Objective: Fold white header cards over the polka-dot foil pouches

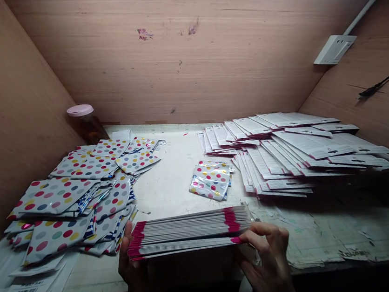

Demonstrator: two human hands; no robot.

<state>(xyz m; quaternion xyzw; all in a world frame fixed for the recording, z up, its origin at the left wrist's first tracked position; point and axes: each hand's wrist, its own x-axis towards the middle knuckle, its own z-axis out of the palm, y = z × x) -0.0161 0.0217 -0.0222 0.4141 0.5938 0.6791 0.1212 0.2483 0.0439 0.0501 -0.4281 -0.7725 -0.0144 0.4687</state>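
Observation:
A thick stack of flat white cards with pink edges (186, 229) is held edge-on over the front of the table. My left hand (127, 261) is closed around its left end, the fingers partly in shadow. At the right end my right hand (269, 245) pinches the lower cards near the pink corner, where a narrow gap parts them from those above. Beyond the stack lies a small polka-dot packet (210, 180), apart from both hands. A heap of polka-dot packets (54, 194) sits to the left of my left hand.
Many white printed cards (307, 145) lie in overlapping piles on the right. White barcoded sleeves (28, 291) lie at the front left. A lidded bottle (88, 125) stands at the back left. Wooden panels (176, 49) enclose the table (171, 186), with a socket (335, 49) at right.

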